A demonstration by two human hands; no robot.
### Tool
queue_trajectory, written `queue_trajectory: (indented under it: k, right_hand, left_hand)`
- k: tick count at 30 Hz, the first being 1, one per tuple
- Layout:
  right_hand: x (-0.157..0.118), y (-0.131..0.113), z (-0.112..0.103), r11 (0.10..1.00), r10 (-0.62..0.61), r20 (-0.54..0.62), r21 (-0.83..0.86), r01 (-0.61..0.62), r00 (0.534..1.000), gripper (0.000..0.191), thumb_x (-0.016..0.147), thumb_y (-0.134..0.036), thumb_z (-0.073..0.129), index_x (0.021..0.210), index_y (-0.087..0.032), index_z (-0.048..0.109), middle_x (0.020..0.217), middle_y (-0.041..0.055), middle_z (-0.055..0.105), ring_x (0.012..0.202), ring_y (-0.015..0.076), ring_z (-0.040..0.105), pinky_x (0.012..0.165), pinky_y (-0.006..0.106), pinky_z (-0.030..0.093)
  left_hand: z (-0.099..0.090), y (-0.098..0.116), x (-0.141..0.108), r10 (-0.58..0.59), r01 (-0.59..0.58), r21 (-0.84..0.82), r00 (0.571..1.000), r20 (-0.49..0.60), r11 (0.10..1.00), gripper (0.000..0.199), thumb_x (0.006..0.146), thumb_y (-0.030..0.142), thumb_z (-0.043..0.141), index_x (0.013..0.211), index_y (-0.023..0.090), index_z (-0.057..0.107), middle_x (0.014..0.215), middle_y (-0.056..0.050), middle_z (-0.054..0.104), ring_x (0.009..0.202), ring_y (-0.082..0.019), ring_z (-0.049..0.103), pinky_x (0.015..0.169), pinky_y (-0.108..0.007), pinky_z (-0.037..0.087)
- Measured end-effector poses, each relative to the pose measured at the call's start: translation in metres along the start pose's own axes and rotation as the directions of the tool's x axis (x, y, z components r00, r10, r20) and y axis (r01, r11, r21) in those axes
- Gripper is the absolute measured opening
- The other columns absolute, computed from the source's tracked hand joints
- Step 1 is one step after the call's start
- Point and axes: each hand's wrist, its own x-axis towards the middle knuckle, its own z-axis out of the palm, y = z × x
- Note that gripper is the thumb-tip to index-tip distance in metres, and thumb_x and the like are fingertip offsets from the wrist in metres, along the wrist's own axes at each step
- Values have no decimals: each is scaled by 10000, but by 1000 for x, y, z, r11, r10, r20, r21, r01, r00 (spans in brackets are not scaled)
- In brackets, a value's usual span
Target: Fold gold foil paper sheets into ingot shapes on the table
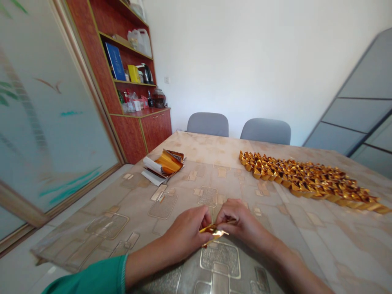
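Toward the patterned counter's [205, 149] near edge, the left hand [190, 226] and right hand [238, 216] share one shiny gold foil piece [218, 234], each grip pinched narrow on it. One stack of gold-and-white paper sheets [168, 163] lies by the left edge; folded gold foil pieces [294, 177], too many to count, stretch toward the right, with open room between.

Lower centre holds one left hand [191, 226], one right hand [240, 218] and one piece of gold foil [218, 234]; left of centre, one stack of sheets [168, 164] on one bench [309, 237]; at right, dozens of folded gold pieces [301, 177] (too tightly packed to count); at centre, two grey chairs [207, 124]; upper left, one yellow box [133, 74].
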Motion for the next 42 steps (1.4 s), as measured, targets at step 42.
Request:
queue_trajectory:
  k: [42]
  right_hand:
    - [8,4,-10,746,344,-201,652,-137,917,342,825,-493,678,672,-216,547,628,-30,498,595,137,448,587,278,364]
  left_hand:
    - [12,14,35,-191,89,-888,982,2,451,229,675,294,792,735,149,626,680,1,630,621,-110,551,619,-238,407]
